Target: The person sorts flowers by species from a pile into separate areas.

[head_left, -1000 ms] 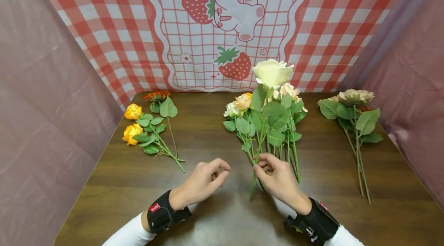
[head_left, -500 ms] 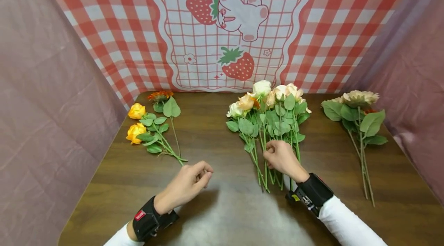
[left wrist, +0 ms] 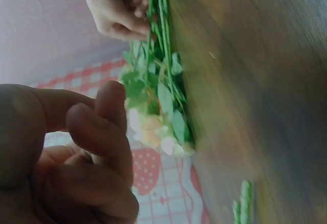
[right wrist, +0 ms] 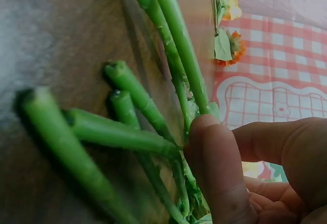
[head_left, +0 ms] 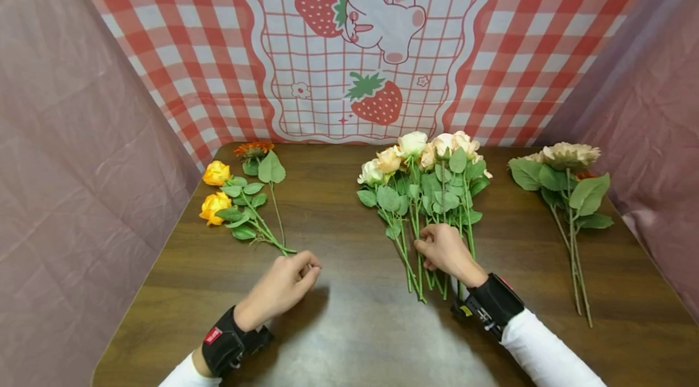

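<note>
My right hand (head_left: pixel 445 250) is over the stems of the middle bunch. Its thumb and forefinger pinch the green stem (right wrist: pixel 184 45) of a white rose (head_left: pixel 412 143), whose head lies at the back of that bunch. Around it are peach roses (head_left: pixel 389 159), a smaller white flower (head_left: pixel 371 173) and pale pink blooms (head_left: pixel 464 143), their stems pointing toward me. Several cut stem ends (right wrist: pixel 110 129) show beside the thumb in the right wrist view. My left hand (head_left: pixel 281 287) hovers over the table at the left, fingers loosely curled around nothing, close to the yellow roses' stem ends.
On the left lie two yellow roses (head_left: pixel 215 208) and an orange flower (head_left: pixel 254 149). Large beige flowers (head_left: pixel 570 156) with long stems rest at the right. A red-and-white checked cloth (head_left: pixel 202 41) hangs behind the brown table (head_left: pixel 349 338), with pink drapes (head_left: pixel 71 132) at both sides.
The white rose, held up in front of the bunch a second ago, has gone down among the other flowers with my right hand. My left hand has drawn back to the left.
</note>
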{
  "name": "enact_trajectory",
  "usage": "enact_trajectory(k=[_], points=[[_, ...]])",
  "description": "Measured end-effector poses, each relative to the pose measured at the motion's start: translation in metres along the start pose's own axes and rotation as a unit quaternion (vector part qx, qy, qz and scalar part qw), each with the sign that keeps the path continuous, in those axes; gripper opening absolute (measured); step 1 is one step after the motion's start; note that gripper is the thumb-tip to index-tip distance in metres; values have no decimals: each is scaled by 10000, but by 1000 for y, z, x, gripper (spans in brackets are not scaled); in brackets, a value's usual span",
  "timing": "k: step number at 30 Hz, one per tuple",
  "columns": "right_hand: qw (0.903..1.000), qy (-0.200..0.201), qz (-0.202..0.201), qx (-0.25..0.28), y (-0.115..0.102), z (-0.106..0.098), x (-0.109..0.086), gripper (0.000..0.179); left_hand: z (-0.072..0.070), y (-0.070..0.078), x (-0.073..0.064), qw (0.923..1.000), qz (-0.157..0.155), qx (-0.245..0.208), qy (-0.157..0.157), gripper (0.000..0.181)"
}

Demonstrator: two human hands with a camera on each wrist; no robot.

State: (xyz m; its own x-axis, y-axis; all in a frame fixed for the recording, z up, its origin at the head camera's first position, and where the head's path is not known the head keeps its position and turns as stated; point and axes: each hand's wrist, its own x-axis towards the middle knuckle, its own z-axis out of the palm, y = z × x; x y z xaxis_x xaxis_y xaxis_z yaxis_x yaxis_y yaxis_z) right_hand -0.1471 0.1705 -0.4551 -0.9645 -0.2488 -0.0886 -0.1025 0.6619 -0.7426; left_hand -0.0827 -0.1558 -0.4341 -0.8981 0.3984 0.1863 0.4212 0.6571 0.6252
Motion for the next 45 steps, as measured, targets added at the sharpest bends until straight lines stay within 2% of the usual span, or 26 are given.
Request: enact_trajectory(k=[3, 5, 8, 11, 15, 18, 20, 23, 30, 34, 40, 45], points=[[9999, 56, -91, -29, 3, -2, -4, 31, -5, -8, 3, 9984, -388, 376, 141, 7], [9999, 92, -130, -25, 4, -3, -8, 30, -9, -16, 5, 9948, -683, 705, 288, 7], [9996, 228, -179, -28, 4, -5, -14, 27, -16, -30, 9, 9849, -1128, 1222, 476, 7], [9989, 352, -301, -71, 3, -5, -21, 24, -24, -44, 15, 9704, -1480, 1817, 580, 18], [9969, 542, -549, -182, -1, -2, -30, 19, -29, -60, 22, 9546, -1803, 2342, 382, 38], [9954, 577, -728, -218, -7, 2, -35, 17, -29, -69, 27, 9493, -2032, 2395, 76, 41], [9951, 556, -797, -180, -11, 4, -38, 17, -29, -73, 29, 9482, -2184, 2306, -116, 38], [9948, 527, -861, -135, -16, 7, -41, 17, -30, -78, 30, 9482, -2379, 2092, -234, 35], [9935, 614, -947, -126, -19, 9, -47, 14, -37, -83, 23, 9482, -2767, 1540, -233, 35], [9924, 630, -1053, -92, -19, 12, -48, 13, -43, -85, 15, 9489, -2870, 1310, 76, 33], [9928, 586, -1044, -47, -19, 16, -48, 13, -50, -84, 3, 9595, -2448, 1185, 730, 31], [9936, 430, -1043, 17, -20, 19, -48, 13, -52, -79, -3, 9610, -2235, 1210, 1086, 29]])
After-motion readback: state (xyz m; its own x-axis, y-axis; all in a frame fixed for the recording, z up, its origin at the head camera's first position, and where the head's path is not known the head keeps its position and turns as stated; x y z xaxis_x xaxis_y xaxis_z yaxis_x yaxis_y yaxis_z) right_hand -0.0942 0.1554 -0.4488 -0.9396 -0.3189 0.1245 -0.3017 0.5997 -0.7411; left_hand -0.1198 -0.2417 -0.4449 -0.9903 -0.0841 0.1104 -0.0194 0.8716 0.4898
